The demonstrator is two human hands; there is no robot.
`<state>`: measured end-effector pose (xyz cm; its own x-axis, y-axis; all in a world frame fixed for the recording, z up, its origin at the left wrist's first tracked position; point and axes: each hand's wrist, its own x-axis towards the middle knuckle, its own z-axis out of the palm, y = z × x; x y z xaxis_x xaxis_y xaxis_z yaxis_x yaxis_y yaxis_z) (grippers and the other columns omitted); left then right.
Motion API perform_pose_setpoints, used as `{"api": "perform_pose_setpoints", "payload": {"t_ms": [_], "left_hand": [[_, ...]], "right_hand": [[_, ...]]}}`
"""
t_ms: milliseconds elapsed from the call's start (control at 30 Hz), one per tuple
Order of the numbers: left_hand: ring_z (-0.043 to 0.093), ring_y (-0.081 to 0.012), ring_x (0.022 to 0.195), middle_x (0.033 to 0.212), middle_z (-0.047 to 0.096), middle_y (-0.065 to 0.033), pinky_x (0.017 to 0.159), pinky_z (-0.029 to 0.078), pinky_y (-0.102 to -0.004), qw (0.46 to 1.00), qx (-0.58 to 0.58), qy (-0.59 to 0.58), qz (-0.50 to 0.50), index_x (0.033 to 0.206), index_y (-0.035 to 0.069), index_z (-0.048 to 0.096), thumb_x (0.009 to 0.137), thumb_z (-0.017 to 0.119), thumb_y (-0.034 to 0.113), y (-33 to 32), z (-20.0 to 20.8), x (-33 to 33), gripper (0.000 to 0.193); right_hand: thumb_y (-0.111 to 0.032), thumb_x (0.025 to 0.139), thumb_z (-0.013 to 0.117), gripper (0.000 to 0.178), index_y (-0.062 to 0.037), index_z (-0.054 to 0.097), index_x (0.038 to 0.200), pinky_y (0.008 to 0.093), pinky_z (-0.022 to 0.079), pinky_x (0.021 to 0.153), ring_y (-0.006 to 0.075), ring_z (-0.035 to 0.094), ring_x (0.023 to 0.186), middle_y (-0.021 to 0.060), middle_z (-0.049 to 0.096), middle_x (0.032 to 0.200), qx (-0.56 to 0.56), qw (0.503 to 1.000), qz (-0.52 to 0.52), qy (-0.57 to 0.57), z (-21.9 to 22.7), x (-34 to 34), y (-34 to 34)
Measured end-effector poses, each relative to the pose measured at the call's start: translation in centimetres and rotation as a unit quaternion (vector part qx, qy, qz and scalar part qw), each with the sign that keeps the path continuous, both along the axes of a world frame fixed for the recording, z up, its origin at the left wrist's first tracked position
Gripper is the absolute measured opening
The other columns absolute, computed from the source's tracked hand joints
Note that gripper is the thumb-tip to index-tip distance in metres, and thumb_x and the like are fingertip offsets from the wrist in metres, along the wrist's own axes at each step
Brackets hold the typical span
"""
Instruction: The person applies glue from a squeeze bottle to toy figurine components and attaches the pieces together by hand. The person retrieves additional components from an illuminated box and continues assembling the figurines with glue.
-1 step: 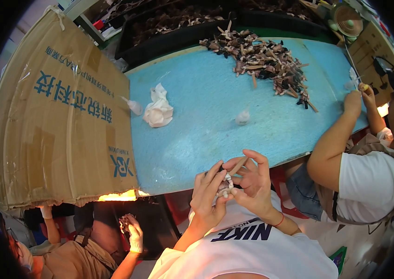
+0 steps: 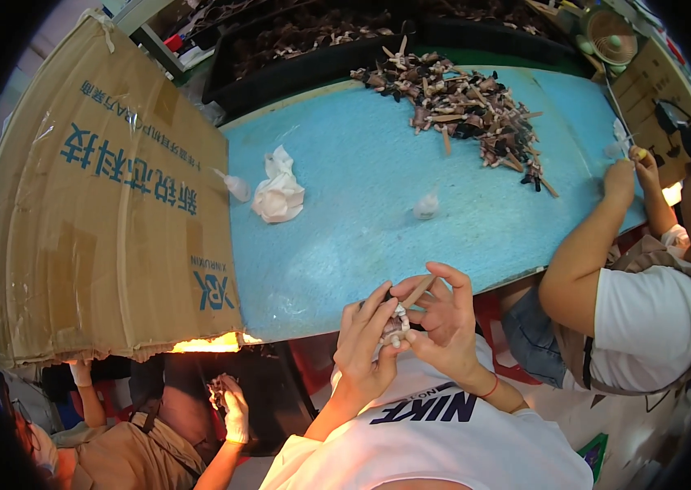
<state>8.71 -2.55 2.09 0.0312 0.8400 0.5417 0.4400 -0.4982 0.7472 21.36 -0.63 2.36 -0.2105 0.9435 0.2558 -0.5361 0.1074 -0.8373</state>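
Close to my body, at the table's near edge, both hands hold one small painted figurine [image 2: 397,325] with pale limbs and a flat brown blade-like piece. My left hand [image 2: 362,343] is closed round its left side and hides part of it. On the other side, the thumb of my right hand [image 2: 449,331] presses near the lower end, its fingers curled by the brown piece. A heap of similar figurines [image 2: 468,114] lies at the far right of the blue table [image 2: 345,253]. Beyond my hands stands a small translucent squeeze bottle [image 2: 426,206].
A large cardboard sheet [image 2: 108,204] walls off the table's left side. Near it lie a crumpled tissue [image 2: 278,196] and another small bottle [image 2: 236,187]. Dark trays [image 2: 304,49] of figurines line the far edge. Co-workers sit at right [image 2: 647,294] and lower left [image 2: 129,449]; a fan [image 2: 609,37] stands far right.
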Motion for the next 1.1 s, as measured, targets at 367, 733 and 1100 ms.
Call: {"api": "perform_pose_setpoints", "payload": {"t_ms": [367, 733, 1100], "left_hand": [[0.057, -0.0276, 0.084, 0.114, 0.054, -0.0237, 0.073, 0.047, -0.0326, 0.994, -0.055, -0.097, -0.017, 0.111, -0.007, 0.053, 0.082, 0.058, 0.015, -0.5, 0.1, 0.1, 0.037], [0.056, -0.0258, 0.091, 0.114, 0.051, -0.0251, 0.074, 0.050, -0.0336, 0.780, -0.252, -0.539, -0.195, 0.116, -0.008, 0.046, 0.087, 0.049, 0.043, -0.8, 1.3, 0.1, 0.059], [0.055, -0.0219, 0.098, 0.107, 0.058, -0.0114, 0.087, 0.043, -0.0404, 0.540, -0.327, -0.717, -0.296, 0.110, 0.002, 0.054, 0.095, 0.033, 0.038, -0.8, 1.3, 0.1, 0.044]], "right_hand": [[0.009, 0.069, 0.058, 0.072, -0.0071, 0.023, 0.130, 0.0386, 0.046, 0.089, 0.0223, 0.051, 0.104, 0.0164, 0.043, 0.116, 0.024, 0.996, -0.013, -0.082, 1.6, 0.2, 0.1], [0.001, 0.069, 0.068, 0.065, -0.0043, 0.037, 0.126, 0.0335, 0.049, 0.081, 0.0221, 0.054, 0.099, 0.0171, 0.044, 0.120, 0.092, 0.967, -0.091, -0.218, 2.2, 1.5, -0.6], [-0.004, 0.070, 0.067, 0.034, 0.0021, 0.056, 0.102, 0.0288, 0.050, 0.072, 0.0217, 0.058, 0.086, 0.0164, 0.054, 0.103, 0.152, 0.930, -0.088, -0.324, 4.1, 1.6, -0.1]]}}
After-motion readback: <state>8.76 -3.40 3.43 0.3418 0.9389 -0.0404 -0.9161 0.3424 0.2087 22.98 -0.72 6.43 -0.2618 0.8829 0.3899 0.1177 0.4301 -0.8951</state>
